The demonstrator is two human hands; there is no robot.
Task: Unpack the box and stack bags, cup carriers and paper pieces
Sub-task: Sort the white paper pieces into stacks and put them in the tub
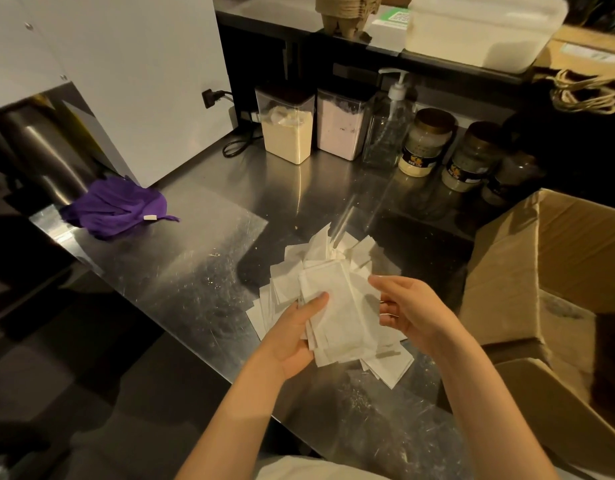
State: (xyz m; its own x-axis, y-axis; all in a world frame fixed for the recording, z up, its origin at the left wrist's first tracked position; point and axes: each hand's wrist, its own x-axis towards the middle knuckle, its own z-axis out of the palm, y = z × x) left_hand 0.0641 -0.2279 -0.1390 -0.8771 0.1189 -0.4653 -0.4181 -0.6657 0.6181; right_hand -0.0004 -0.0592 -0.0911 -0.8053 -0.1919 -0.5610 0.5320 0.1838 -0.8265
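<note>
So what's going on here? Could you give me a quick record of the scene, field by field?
Setting: steel counter, seen from a head camera
Left hand: holds a bundle of paper pieces, thumb on top
Right hand: at the bundle's right edge; grip unclear
Loose pile: more white pieces scattered on the counter under the hands
Cardboard box: open, at the right
Also there: purple cloth at the left; pump bottle and jars at the back

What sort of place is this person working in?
Likely a café or drink shop's prep area: a steel counter, clear tubs of powder, a pump bottle and jars along the back, with pulp cup carriers on the shelf above.
</note>
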